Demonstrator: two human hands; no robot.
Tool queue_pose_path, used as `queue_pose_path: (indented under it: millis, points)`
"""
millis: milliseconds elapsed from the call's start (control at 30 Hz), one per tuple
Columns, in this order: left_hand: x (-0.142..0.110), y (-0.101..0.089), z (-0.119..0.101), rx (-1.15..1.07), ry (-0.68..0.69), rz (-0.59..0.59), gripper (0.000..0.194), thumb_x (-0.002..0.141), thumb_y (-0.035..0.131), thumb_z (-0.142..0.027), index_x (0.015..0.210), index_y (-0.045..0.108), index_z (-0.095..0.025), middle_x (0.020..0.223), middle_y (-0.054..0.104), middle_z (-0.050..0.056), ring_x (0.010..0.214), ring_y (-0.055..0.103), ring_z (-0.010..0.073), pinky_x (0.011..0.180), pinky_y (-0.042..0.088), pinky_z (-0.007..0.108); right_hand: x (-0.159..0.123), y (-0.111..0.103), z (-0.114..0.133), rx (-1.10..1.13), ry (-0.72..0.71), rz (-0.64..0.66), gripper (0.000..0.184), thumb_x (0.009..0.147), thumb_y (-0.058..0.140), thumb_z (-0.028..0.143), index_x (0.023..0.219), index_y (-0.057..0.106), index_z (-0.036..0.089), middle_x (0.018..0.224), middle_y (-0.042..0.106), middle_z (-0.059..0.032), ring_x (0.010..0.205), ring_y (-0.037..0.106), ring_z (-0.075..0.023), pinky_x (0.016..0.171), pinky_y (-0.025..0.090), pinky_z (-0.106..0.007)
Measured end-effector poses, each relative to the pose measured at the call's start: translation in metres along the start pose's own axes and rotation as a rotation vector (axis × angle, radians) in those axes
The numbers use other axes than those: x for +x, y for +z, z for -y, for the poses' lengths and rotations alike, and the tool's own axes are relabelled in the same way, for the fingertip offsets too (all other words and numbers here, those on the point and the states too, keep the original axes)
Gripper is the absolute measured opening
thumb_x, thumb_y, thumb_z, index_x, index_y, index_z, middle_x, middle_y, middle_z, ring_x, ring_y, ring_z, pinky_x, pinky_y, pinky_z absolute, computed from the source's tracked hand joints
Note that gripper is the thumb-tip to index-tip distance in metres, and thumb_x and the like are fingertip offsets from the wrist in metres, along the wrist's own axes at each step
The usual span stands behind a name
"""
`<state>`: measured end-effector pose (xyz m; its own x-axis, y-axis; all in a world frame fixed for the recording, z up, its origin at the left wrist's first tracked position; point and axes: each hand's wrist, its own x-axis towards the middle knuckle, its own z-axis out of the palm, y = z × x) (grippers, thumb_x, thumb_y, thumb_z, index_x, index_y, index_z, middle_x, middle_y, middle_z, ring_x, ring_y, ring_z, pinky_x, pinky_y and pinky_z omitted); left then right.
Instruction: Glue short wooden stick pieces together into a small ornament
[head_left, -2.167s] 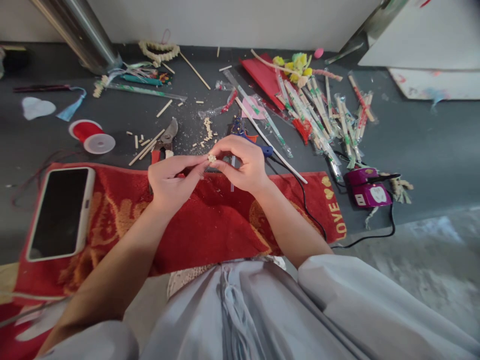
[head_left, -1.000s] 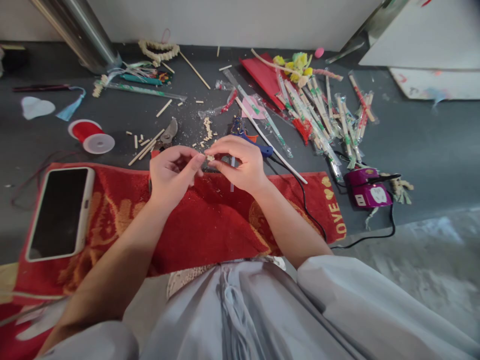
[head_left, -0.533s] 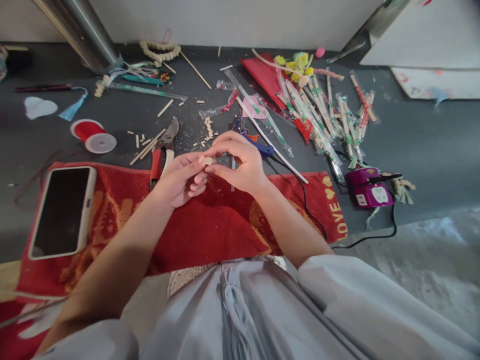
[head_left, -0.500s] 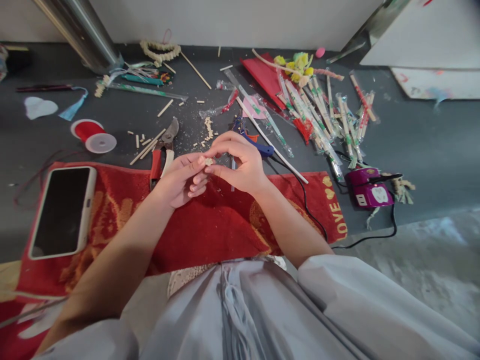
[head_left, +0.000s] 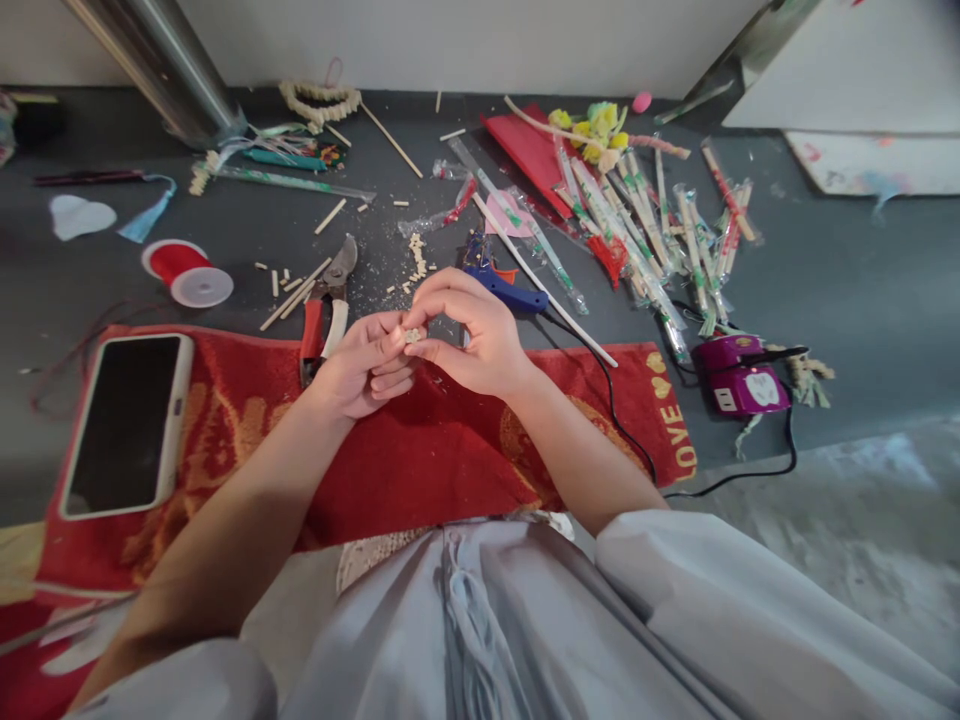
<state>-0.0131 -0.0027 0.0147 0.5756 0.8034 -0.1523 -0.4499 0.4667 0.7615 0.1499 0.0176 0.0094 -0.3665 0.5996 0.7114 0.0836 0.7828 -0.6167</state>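
Observation:
My left hand (head_left: 360,362) and my right hand (head_left: 471,332) meet above the far edge of a red towel (head_left: 420,460). Between their fingertips they pinch a small pale wooden piece (head_left: 412,335), a little cluster of short cut bits. The fingers of both hands are curled in around it. Just beyond the hands lie red-handled cutters (head_left: 326,305) and a blue glue gun (head_left: 504,288). Small cut wood bits (head_left: 415,260) are scattered on the dark surface behind.
A phone (head_left: 124,422) lies on the towel at left. A red ribbon spool (head_left: 184,272) sits behind it. Wrapped chopsticks (head_left: 645,235) are heaped at back right, near a purple device (head_left: 739,375) with a black cord (head_left: 615,400). A metal pole (head_left: 161,70) rises at back left.
My left hand has turned palm up and moved slightly nearer, its fingers now under the small piece. My right hand has come down a little with it. The cutters' handles show now.

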Motion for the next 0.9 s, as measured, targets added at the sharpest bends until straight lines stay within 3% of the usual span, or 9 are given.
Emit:
queue_pose_path:
  millis: [267, 567, 667, 900]
  points:
    - [0.000, 0.002, 0.001, 0.038, 0.036, 0.017, 0.036, 0.071, 0.079, -0.040, 0.065, 0.053, -0.015, 0.043, 0.032, -0.010, 0.028, 0.019, -0.0008, 0.027, 0.020, 0.011, 0.000, 0.000, 0.002, -0.029, -0.015, 0.000, 0.023, 0.091, 0.058, 0.038, 0.088, 0.059, 0.015, 0.089, 0.060, -0.0045, 0.084, 0.058, -0.0132, 0.081, 0.052, -0.032]
    - [-0.003, 0.015, -0.015, 0.097, -0.011, -0.206, 0.029, 0.070, 0.079, -0.036, 0.078, 0.058, -0.018, 0.046, 0.036, -0.010, 0.030, 0.030, 0.0014, 0.028, 0.020, 0.013, -0.002, -0.005, -0.005, -0.147, 0.106, -0.014, 0.025, 0.091, 0.057, 0.043, 0.097, 0.063, 0.020, 0.096, 0.066, -0.0052, 0.090, 0.061, -0.0146, 0.082, 0.054, -0.033]
    - [-0.004, 0.014, -0.023, 0.105, 0.092, -0.241, 0.035, 0.065, 0.083, -0.037, 0.078, 0.058, -0.017, 0.048, 0.041, -0.010, 0.032, 0.033, 0.0015, 0.028, 0.019, 0.015, -0.001, -0.008, -0.005, -0.188, 0.125, -0.072, 0.024, 0.092, 0.056, 0.042, 0.092, 0.064, 0.020, 0.090, 0.067, -0.0036, 0.085, 0.062, -0.0136, 0.080, 0.053, -0.033]
    - [0.002, -0.008, -0.030, 0.363, 0.376, -0.541, 0.021, 0.081, 0.069, -0.022, 0.081, 0.048, -0.017, 0.071, 0.066, -0.009, 0.055, 0.055, 0.0001, 0.044, 0.032, 0.015, -0.001, -0.011, -0.010, -0.212, 0.181, -0.123, 0.023, 0.094, 0.053, 0.036, 0.085, 0.063, 0.018, 0.080, 0.066, -0.0006, 0.074, 0.059, -0.0108, 0.071, 0.050, -0.029]
